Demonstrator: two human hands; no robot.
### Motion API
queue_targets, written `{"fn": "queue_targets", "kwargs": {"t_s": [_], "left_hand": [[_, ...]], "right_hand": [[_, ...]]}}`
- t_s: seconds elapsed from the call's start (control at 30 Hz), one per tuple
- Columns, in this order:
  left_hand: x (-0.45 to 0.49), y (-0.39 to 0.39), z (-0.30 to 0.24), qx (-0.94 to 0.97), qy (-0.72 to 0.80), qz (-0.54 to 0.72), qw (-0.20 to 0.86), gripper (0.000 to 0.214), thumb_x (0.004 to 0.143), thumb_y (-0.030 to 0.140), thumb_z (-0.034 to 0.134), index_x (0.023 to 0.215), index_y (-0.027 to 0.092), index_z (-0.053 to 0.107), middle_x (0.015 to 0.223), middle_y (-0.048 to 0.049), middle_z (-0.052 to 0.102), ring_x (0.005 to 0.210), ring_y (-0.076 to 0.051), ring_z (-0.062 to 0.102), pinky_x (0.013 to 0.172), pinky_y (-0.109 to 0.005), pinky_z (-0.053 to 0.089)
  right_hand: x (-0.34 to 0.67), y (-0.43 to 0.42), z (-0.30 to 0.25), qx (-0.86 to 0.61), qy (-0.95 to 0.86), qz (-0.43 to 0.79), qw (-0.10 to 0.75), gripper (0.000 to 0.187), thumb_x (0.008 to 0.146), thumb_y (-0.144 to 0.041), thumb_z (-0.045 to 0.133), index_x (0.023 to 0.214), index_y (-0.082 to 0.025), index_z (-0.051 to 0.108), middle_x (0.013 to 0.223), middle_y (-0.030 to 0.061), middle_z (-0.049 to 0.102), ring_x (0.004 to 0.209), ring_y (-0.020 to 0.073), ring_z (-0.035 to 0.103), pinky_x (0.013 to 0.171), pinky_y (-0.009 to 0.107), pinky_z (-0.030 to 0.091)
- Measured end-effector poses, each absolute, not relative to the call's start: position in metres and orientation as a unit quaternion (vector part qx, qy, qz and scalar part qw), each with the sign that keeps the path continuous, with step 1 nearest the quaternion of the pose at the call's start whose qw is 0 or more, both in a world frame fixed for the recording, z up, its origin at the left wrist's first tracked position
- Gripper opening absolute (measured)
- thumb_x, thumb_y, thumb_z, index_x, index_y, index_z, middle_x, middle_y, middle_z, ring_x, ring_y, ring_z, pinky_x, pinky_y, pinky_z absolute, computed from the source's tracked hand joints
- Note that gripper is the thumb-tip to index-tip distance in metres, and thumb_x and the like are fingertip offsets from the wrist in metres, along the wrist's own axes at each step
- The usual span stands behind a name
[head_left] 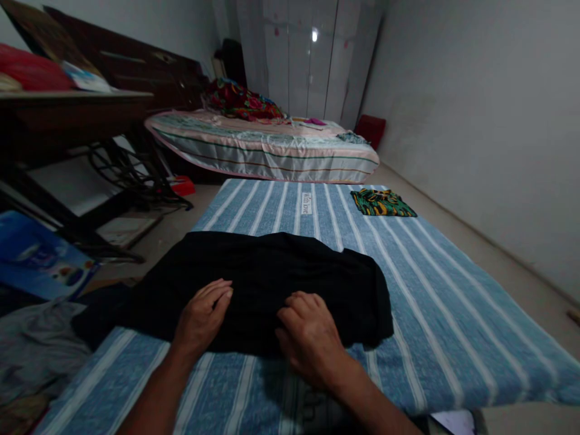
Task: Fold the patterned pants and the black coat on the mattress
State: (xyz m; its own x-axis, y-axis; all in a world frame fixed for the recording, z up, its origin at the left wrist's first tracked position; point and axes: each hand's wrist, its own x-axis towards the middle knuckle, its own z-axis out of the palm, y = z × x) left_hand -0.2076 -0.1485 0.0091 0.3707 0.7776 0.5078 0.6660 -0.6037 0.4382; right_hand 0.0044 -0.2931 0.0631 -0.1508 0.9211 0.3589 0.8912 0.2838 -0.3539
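Observation:
A black garment (267, 278) lies spread across the near part of a blue mattress with white stripes (435, 284). My left hand (202, 317) rests flat on the garment's near edge, fingers stretched out together. My right hand (308, 335) sits beside it on the same edge, fingers curled down and pressing or pinching the black cloth. A folded green and yellow patterned cloth (381, 202) lies at the mattress's far right corner, well away from both hands.
A second bed (267, 148) with a striped sheet and a red floral bundle (242, 101) stands behind. A dark table with a treadle frame (77, 139) is at left, a blue bag (38, 257) below it. White wardrobe (312, 60) at back; bare wall right.

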Motion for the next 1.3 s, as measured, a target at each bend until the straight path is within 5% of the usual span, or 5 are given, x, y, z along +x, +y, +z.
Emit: {"fn": "queue_targets", "kwargs": {"t_s": [0.27,0.43,0.87,1.17,1.3], "left_hand": [[-0.184,-0.168,0.021,0.819,0.408,0.403,0.015,0.026,0.087,0.036,0.049,0.085,0.018,0.066,0.093,-0.0082,0.070,0.098,-0.023,0.064,0.093,-0.040,0.048],[-0.171,-0.178,0.026,0.843,0.364,0.396,-0.014,0.018,0.083,0.034,0.056,0.089,0.018,0.064,0.100,-0.0090,0.069,0.106,-0.027,0.060,0.095,-0.044,0.046],[-0.147,-0.196,0.023,0.936,0.225,0.270,-0.011,0.062,0.076,0.051,0.060,0.125,0.014,0.049,0.127,-0.0172,0.056,0.126,-0.034,0.043,0.104,-0.051,0.031],[-0.150,-0.194,0.022,0.945,0.195,0.262,0.034,0.059,0.076,0.056,0.057,0.117,0.014,0.056,0.131,-0.0195,0.052,0.126,-0.037,0.042,0.102,-0.053,0.034],[-0.149,-0.192,0.014,0.937,0.232,0.256,0.040,0.037,0.080,0.035,0.053,0.111,0.015,0.060,0.124,-0.0162,0.059,0.119,-0.032,0.051,0.100,-0.049,0.039]], "right_hand": [[0.080,-0.347,0.043,-0.723,-0.677,0.008,0.136,0.053,0.074,-0.016,0.054,0.127,-0.019,0.050,0.124,0.0108,0.055,0.124,0.0306,0.037,0.104,0.049,0.022],[0.085,-0.345,0.044,-0.756,-0.650,0.040,0.066,0.032,0.078,-0.015,0.048,0.107,-0.019,0.061,0.109,0.0110,0.061,0.113,0.0269,0.047,0.101,0.046,0.023],[0.073,-0.308,0.074,-0.775,-0.606,0.053,0.172,0.029,0.080,-0.016,0.042,0.101,-0.020,0.062,0.096,0.0059,0.068,0.087,0.0203,0.062,0.072,0.029,0.038],[0.066,-0.281,0.093,-0.774,-0.592,0.014,0.225,0.026,0.083,-0.021,0.041,0.099,-0.021,0.062,0.091,0.0042,0.068,0.084,0.0200,0.063,0.070,0.028,0.039],[0.061,-0.272,0.093,-0.783,-0.583,0.027,0.216,0.025,0.085,-0.025,0.041,0.099,-0.022,0.061,0.088,0.0042,0.068,0.082,0.0196,0.063,0.067,0.027,0.038]]}}
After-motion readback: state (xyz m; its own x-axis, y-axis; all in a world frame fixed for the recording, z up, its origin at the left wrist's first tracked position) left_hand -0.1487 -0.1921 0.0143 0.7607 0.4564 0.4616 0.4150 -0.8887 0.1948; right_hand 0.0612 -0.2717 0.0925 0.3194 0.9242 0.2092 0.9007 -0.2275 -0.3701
